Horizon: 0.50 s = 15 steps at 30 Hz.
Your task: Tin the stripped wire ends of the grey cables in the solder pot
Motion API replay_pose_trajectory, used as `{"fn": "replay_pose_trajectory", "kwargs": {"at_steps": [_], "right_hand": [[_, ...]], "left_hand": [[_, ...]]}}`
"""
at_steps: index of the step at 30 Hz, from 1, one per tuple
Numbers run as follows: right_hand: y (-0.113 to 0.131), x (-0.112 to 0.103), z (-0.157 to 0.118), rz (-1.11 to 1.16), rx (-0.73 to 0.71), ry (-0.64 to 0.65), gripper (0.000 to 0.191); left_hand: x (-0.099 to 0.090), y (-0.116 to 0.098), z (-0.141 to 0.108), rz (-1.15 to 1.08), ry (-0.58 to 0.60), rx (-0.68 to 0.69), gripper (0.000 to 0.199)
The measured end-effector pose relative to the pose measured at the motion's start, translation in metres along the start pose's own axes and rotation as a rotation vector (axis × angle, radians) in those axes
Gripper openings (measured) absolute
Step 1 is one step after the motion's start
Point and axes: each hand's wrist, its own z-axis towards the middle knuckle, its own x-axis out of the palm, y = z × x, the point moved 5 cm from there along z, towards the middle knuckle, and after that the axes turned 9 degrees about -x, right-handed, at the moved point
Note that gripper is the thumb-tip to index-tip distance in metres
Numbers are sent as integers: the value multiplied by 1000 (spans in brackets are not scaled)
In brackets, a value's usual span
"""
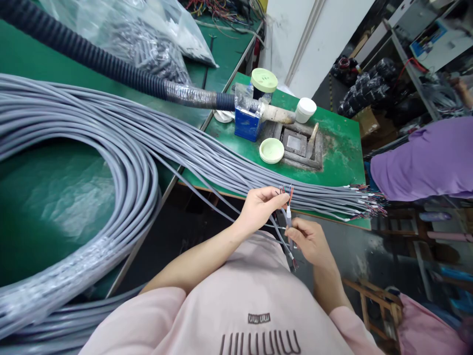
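Upright in front of my body, a grey cable [289,224] is gripped by my right hand [309,240], thumb and fingers closed round it. A white band circles the cable above that grip, and thin coloured wires [290,195] fan out from its top end. My left hand [259,208] pinches some of these wires between thumb and forefinger; the fingers partly hide them. Just below my hands hangs another grey cable end [294,262] with bare coloured wires. Behind, a thick bundle of grey cables [221,160] lies across the bench, its stripped ends [369,202] at the right.
On the green bench [343,148] sit a square solder-pot-like unit [294,143], an open pale green tub [271,150], a white tub [305,109] and a blue box [247,125] under a ribbed hose [121,66]. A person in a purple top [424,160] is at the right.
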Motion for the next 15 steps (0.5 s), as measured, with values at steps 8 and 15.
{"fn": "replay_pose_trajectory", "kwargs": {"at_steps": [8, 15], "right_hand": [[0, -2, -1, 20, 2, -5, 39], [0, 0, 2, 20, 13, -10, 39]], "left_hand": [[-1, 7, 2, -30, 27, 8, 29], [-1, 7, 3, -12, 24, 20, 32]]}}
